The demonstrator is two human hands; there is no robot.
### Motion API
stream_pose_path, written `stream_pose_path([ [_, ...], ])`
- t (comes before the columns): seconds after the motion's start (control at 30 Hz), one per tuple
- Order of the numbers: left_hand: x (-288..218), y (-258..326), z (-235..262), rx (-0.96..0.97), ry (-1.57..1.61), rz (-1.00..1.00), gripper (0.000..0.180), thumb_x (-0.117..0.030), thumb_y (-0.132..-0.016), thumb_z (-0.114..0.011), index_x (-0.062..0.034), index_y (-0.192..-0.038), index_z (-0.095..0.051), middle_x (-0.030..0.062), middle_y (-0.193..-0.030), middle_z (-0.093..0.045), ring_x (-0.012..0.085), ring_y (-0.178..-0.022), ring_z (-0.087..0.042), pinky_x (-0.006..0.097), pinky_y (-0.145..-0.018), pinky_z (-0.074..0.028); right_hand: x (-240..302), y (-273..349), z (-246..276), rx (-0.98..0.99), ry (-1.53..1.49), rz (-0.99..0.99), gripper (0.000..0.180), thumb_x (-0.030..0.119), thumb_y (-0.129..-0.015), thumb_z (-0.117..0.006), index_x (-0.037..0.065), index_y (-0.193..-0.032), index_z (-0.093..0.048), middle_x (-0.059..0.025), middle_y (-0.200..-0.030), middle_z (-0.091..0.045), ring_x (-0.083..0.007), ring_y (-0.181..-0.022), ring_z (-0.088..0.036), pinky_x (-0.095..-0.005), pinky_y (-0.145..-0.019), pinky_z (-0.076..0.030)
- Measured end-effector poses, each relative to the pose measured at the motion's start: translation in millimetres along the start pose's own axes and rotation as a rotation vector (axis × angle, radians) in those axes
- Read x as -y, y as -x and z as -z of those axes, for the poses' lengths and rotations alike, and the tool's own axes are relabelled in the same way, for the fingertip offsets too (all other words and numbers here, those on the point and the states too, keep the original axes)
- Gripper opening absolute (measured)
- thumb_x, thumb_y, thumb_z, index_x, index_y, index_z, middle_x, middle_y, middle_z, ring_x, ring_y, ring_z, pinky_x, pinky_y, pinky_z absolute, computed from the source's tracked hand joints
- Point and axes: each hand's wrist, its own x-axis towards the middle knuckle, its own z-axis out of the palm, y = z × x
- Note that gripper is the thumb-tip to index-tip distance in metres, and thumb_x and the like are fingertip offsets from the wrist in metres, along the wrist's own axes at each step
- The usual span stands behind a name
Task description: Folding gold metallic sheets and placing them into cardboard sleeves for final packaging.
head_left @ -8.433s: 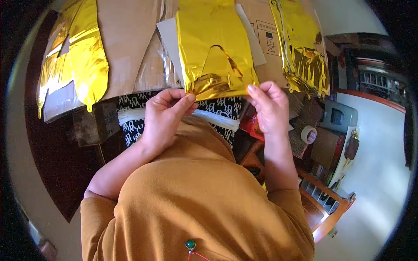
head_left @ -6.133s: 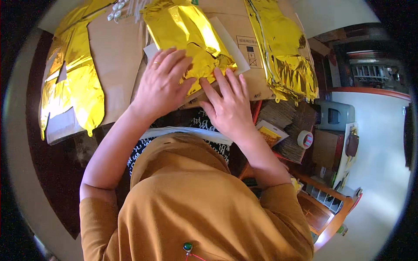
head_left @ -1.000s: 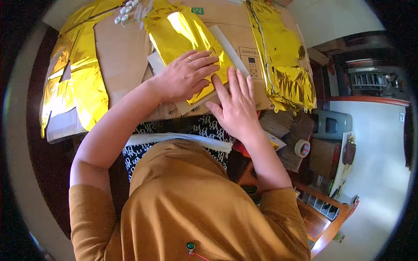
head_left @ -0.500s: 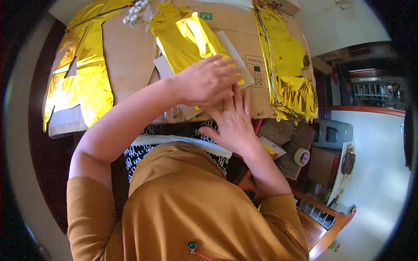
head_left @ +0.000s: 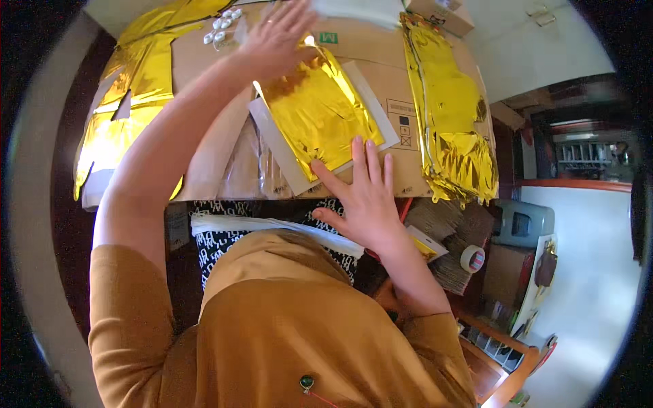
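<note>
A shiny gold foil piece [head_left: 323, 112] lies flat and slightly wrinkled on a pale grey card [head_left: 273, 136], which is turned at an angle on brown cardboard. At the foil's far end is my left hand [head_left: 280, 37], fingers stretched out and a little blurred, holding nothing that I can see. My right hand [head_left: 371, 200] is spread at the near edge, its fingertips resting on or just over the foil and card. Whether the left palm touches the foil, I cannot tell.
Gold foil sheets [head_left: 146, 88] cover the left of the cardboard [head_left: 371, 51]; a flat gold foil stack [head_left: 449, 102] lies at the right. Small white rolls [head_left: 219, 27] sit at the far left. Beside me are a tape roll [head_left: 472, 259] and a grey plastic stool [head_left: 524, 223].
My left hand has moved from beside the right hand to the foil's far end, uncovering the foil's near part. My right hand stays near the card's near edge, fingers now wider apart.
</note>
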Motion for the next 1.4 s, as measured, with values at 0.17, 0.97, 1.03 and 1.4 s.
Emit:
stream_pose_path([
  [0.17,-78,67,76,0.226,0.423,-0.265,0.068,-0.036,-0.093,-0.065,-0.0094,-0.151,-0.040,0.0176,-0.158,-0.036,0.0356,-0.147,-0.031,0.052,-0.120,-0.025,1,-2,3,0.014,0.033,0.022,0.080,0.055,-0.081,-0.073,0.035,-0.152,-0.042,-0.0358,-0.158,-0.017,-0.0537,-0.147,-0.017,-0.0672,-0.116,-0.017],
  [0.97,-105,43,17,0.252,0.452,-0.392,0.057,-0.037,-0.102,-0.050,-0.0082,-0.150,-0.042,0.0138,-0.160,-0.036,0.0313,-0.148,-0.032,0.050,-0.121,-0.024,-1,1,1,0.010,0.047,0.028,0.081,0.052,-0.080,-0.076,0.035,-0.151,-0.043,-0.0366,-0.157,-0.017,-0.0552,-0.146,-0.018,-0.0699,-0.114,-0.018],
  [1.03,-89,35,5,0.248,0.390,-0.359,0.061,-0.039,-0.102,-0.050,-0.0086,-0.153,-0.038,0.0146,-0.161,-0.033,0.0317,-0.149,-0.030,0.051,-0.122,-0.021,-1,2,0,-0.022,0.035,0.025,0.081,0.052,-0.079,-0.076,0.036,-0.151,-0.043,-0.0369,-0.156,-0.019,-0.0534,-0.147,-0.018,-0.0687,-0.115,-0.018],
  [1.4,-93,94,91,-0.050,0.385,0.095,0.053,-0.023,-0.088,-0.070,-0.0072,-0.136,-0.054,0.0180,-0.146,-0.048,0.0376,-0.137,-0.043,0.052,-0.116,-0.032,-34,-24,36,-0.130,-0.282,0.059,0.070,0.045,-0.096,-0.060,0.011,-0.153,-0.037,-0.0259,-0.136,-0.057,-0.0438,-0.123,-0.055,-0.0549,-0.109,-0.036],
])
